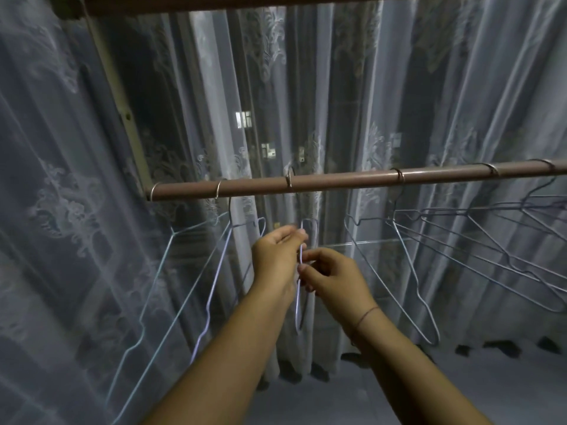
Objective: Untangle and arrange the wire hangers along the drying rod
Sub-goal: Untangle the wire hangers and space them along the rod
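Observation:
A brown drying rod [343, 180] runs across the middle of the view, with several wire hangers hooked over it. A pale blue hanger [144, 311] and a lilac hanger [211, 289] hang at the left end. In the centre, a thin lilac wire hanger [298, 305] hangs edge-on from the hook [290, 177]. My left hand [276, 256] pinches its wire near the top. Just below, my right hand [331, 279] pinches the same wire. Several grey hangers [411, 271] overlap on the right.
Sheer patterned curtains [76, 179] hang close behind the rod, in front of a dark window. A wooden beam [245, 1] crosses the top. The rod's left end [152, 191] sits by a pale frame post. Floor [460, 388] shows below at the right.

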The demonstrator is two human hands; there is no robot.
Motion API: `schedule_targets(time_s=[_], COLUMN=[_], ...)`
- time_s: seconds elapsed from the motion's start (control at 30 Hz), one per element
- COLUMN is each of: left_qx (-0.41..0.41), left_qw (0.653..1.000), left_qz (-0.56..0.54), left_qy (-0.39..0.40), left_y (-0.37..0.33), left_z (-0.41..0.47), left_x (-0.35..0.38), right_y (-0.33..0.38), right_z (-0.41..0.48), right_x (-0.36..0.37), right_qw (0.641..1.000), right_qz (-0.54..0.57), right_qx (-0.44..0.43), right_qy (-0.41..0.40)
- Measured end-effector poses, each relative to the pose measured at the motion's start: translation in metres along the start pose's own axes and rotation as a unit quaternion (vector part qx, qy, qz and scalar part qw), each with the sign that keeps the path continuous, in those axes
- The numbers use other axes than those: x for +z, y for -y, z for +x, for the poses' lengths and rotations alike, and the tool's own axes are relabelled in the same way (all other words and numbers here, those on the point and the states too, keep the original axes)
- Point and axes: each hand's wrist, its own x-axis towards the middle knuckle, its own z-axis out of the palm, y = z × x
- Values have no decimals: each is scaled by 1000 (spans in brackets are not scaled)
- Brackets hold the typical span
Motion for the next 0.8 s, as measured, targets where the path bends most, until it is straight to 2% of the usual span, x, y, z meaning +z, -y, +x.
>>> schedule_targets(time_s=[0.13,0.33,0.57,0.67,0.8], left_qx=[11,-7,-36,-62,-42], left_qw=[1000,1000,996,989,980], left_qz=[-15,-19,80,137,193], left_qy=[-8,-13,-8,15,28], left_y=[-9,-6,29,42,50], left_z=[10,21,28,25,16], left_x=[13,22,0,-13,-24], right_y=[4,-1,-19,-29,-46], right_z=[15,25,22,25,32], right_x=[-4,-11,-21,-27,-33], right_qw=[1000,1000,1000,998,969], right_qz=[-8,-5,1,-67,-243], right_qx=[-27,-25,23,1,-32], right_qy=[0,-1,-2,-17,-27])
